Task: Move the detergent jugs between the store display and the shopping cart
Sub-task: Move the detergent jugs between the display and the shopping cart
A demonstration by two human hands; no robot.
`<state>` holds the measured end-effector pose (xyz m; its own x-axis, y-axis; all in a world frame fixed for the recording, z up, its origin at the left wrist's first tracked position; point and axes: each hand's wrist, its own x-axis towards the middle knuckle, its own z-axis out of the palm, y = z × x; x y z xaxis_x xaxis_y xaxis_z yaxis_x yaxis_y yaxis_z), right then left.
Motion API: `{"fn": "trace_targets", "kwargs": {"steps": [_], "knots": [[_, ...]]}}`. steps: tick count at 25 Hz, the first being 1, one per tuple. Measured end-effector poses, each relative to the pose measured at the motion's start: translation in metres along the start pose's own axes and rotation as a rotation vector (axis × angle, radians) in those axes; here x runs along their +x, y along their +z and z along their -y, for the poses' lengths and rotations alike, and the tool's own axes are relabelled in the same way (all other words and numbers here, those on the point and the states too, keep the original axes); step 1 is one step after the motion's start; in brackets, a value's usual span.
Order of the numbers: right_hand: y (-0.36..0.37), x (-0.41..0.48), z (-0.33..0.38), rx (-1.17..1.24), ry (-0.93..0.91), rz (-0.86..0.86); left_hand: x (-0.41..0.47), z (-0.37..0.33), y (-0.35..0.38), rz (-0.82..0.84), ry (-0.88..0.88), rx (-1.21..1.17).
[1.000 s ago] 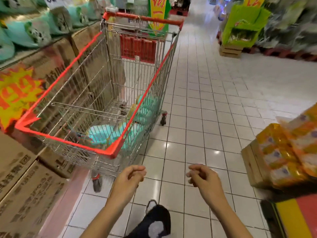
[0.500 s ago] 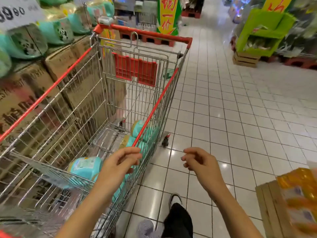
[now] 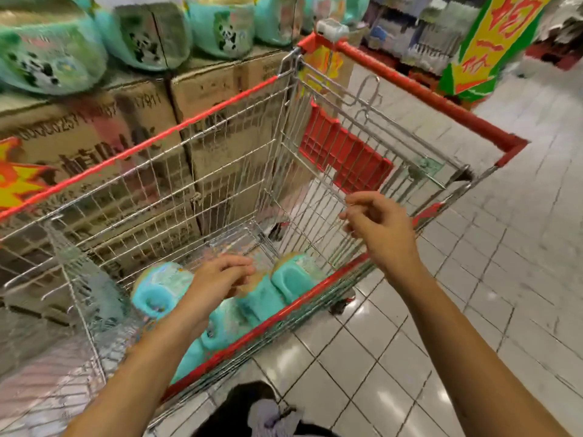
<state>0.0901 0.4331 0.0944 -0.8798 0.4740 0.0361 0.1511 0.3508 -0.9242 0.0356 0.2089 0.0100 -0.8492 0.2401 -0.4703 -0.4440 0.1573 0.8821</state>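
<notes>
detergent jugs (image 3: 263,299) lie sideways in cart (image 3: 220,103); left hand (image 3: 217,287) and right hand (image 3: 383,230) relaxed, empty.

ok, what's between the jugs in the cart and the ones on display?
Head view: the cart's far wire wall, then stacked cardboard boxes that the display jugs sit on.

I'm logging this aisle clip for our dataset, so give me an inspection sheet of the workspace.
Surface: glossy white tiled floor.
Job's things: teal detergent jugs lying in the shopping cart; panda-label jugs on the display, atop cardboard boxes.
Clutter: nothing seen.
Hands: left hand over the cart's jugs, right hand higher, over the cart; both loosely curled, holding nothing.
Cables: nothing seen.
Surroundings: yellow and green sign; far shelves blurred.
</notes>
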Motion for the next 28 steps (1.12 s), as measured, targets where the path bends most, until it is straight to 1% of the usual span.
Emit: {"fn": "trace_targets", "kwargs": {"steps": [4,6,9,11,13,15,16,18,19,20,21,22,24,26,28], "knots": [[0.029,0.111,-0.04,-0.265,0.13,0.364,0.066,0.016,0.012,-0.097,-0.105,-0.031],[0.05,0.155,-0.067,-0.296,0.244,0.528,0.107,0.027,0.021,-0.097,-0.151,0.004],[0.074,0.2,-0.11,-0.435,0.395,0.628,0.154,0.047,0.04,-0.082,-0.248,0.068],[0.089,0.22,-0.141,-0.563,0.438,0.682,0.18,0.067,0.051,-0.084,-0.33,0.11],[0.105,0.226,-0.169,-0.731,0.415,0.781,0.196,0.093,0.062,-0.091,-0.422,0.093],[0.123,0.217,-0.2,-0.851,0.411,0.939,0.204,0.124,0.071,-0.081,-0.507,0.099],[0.132,0.207,-0.215,-0.883,0.423,1.025,0.204,0.139,0.075,-0.08,-0.547,0.119],[0.147,0.184,-0.245,-0.936,0.418,1.235,0.202,0.164,0.081,-0.135,-0.622,0.085],[0.154,0.173,-0.257,-0.957,0.407,1.332,0.202,0.173,0.084,-0.173,-0.639,0.045],[0.16,0.163,-0.268,-0.956,0.402,1.39,0.204,0.183,0.087,-0.198,-0.639,0.033],[0.164,0.154,-0.276,-0.925,0.413,1.399,0.205,0.19,0.089,-0.199,-0.62,0.053],[0.168,0.147,-0.283,-0.836,0.445,1.36,0.205,0.196,0.091,-0.174,-0.591,0.085],[0.176,0.133,-0.294,-0.556,0.624,1.194,0.204,0.202,0.09,-0.144,-0.541,0.096],[0.184,0.119,-0.3,-0.328,0.809,1.029,0.204,0.205,0.086,-0.17,-0.518,0.072],[0.187,0.115,-0.301,-0.238,0.857,0.953,0.204,0.205,0.082,-0.183,-0.513,0.055]]}}
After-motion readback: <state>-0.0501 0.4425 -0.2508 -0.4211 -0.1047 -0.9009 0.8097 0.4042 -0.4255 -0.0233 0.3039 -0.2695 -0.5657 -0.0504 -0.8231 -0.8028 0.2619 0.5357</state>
